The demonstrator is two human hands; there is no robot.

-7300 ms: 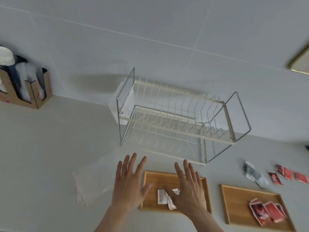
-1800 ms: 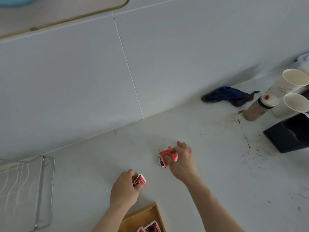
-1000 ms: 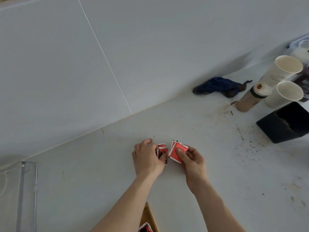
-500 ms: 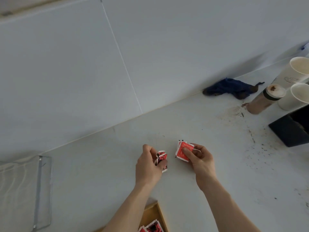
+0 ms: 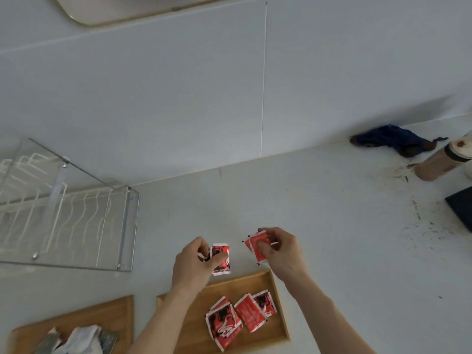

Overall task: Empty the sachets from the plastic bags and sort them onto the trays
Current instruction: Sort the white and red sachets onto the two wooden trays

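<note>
Both my hands grip red sachets above the trays.
Left hand (image 5: pixel 195 261) pinches red sachets (image 5: pixel 221 258), right hand (image 5: pixel 279 251) another red bunch (image 5: pixel 256 245); lower-centre wooden tray (image 5: pixel 282 325) holds red sachets (image 5: pixel 240 318), lower-left tray (image 5: pixel 122 312) white ones (image 5: pixel 81 339).

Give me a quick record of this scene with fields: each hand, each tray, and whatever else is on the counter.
left hand: holds red sachets above the counter
right hand: holds more red sachets
right tray: wooden, a red sachet pile in it
left tray: wooden, white and grey sachets in it
dish rack: left, against the wall
blue cloth: far right, by the wall
brown cup: right edge, brown spill around it
</note>
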